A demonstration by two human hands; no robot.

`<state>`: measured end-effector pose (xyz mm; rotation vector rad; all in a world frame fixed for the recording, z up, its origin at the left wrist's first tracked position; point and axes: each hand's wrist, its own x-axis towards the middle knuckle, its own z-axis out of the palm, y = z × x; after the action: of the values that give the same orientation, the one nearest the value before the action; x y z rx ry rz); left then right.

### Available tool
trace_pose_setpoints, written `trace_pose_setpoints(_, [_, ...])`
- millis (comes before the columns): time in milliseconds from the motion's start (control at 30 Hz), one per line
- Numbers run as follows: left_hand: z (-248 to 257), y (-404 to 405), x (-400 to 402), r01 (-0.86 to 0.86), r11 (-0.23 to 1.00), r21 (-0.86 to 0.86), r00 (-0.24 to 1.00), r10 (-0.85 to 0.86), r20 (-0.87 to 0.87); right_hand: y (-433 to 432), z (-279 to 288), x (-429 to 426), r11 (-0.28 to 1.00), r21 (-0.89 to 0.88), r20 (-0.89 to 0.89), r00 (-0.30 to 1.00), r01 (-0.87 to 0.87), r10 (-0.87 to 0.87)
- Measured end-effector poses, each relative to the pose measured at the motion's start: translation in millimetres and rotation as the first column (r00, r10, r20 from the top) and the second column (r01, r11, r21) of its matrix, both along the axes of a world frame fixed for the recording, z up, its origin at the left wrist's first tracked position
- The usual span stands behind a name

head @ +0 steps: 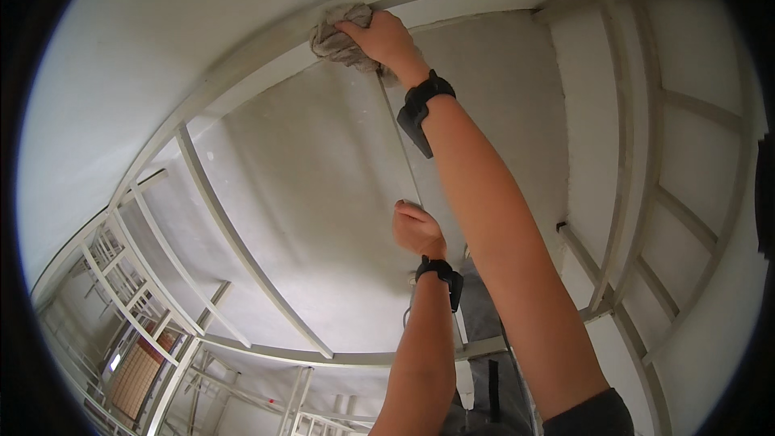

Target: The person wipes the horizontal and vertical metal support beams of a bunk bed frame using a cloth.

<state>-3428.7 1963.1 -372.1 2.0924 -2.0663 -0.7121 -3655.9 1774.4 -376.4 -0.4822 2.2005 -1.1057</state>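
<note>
My right hand (387, 36) grips a crumpled grey-brown cloth (345, 39) and presses it against the long pale metal rail (254, 45) of a bed-like frame, near the top of the view. Lower down, my left hand (418, 229) hangs over the grey floor surface with its fingers curled in; no object shows in it. A thin straight line (399, 133) runs on the surface between the two hands; whether it is a joint or a cord is unclear. Both wrists wear black straps with a small black device. The palm of my right hand is hidden.
Pale crossbars (242, 242) span the frame at left. A ladder-like metal side (684, 212) stands at right, beside a pale wall. More metal frames (139, 290) and a brown gridded panel (142, 375) are at lower left. Dark clothing (484, 369) shows below my arms.
</note>
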Motion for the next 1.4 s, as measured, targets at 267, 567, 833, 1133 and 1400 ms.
trace_pose_setpoints(267, [0, -3, -1, 0.033, 0.999, -0.003, 0.999, -0.033, 0.006, 28, -50, -8, 0.939, -0.139, 0.56, 0.807, 0.314, -0.187])
trace_pose_setpoints(567, [-3, 2, 4, 0.047, 0.991, -0.125, 0.997, -0.054, -0.048, 167, -119, 91, 0.886, 0.435, 0.491, 0.782, 0.16, -0.383])
trace_pose_setpoints(833, [-4, 0, 1, 0.052, 0.996, -0.068, 0.999, -0.053, -0.002, 68, -18, 15, 0.896, -0.195, 0.135, 0.915, 0.4, -0.379])
trace_pose_setpoints(1133, [-3, 6, -2, 0.047, 0.997, -0.058, 0.999, -0.046, 0.029, 28, 12, 69, 0.987, -0.162, -0.476, 0.876, 0.003, -0.08])
trace_pose_setpoints(1400, [0, 0, -3, -0.022, 0.997, 0.071, 0.999, 0.019, 0.048, 34, 25, 59, 0.968, -0.183, -0.13, 0.972, 0.171, -0.196])
